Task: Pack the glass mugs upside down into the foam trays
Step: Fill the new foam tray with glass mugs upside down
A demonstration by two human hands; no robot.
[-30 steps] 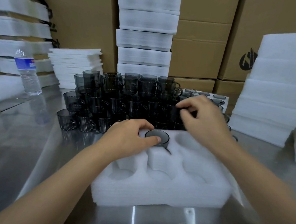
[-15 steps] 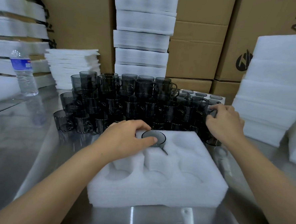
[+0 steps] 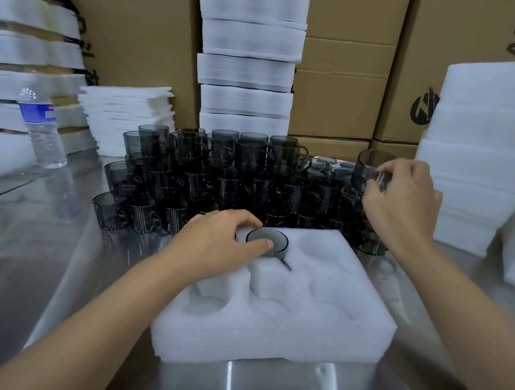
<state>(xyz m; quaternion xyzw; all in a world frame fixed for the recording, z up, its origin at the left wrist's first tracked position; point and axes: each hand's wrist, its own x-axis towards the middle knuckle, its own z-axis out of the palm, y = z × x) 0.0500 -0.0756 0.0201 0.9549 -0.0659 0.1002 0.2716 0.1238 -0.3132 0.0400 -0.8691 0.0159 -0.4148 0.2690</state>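
Note:
A white foam tray (image 3: 317,328) with round pockets lies on the steel table in front of me. One smoky glass mug (image 3: 273,244) sits upside down in a far middle pocket. My left hand (image 3: 217,243) rests on the tray beside it, thumb touching the mug's base. Behind the tray stands a stacked crowd of dark glass mugs (image 3: 221,174). At the right end of the crowd my right hand (image 3: 400,200) grips a lifted mug (image 3: 369,168), held tilted above the others.
A water bottle (image 3: 41,130) stands at the left on the table. Stacks of foam trays (image 3: 482,154) rise at the right, at the back centre (image 3: 248,61) and at the left. Cardboard boxes (image 3: 341,88) wall off the back.
My right hand moved from the middle of the mug crowd to its right end, took hold of a mug and lifted it. My left hand stayed by the packed mug.

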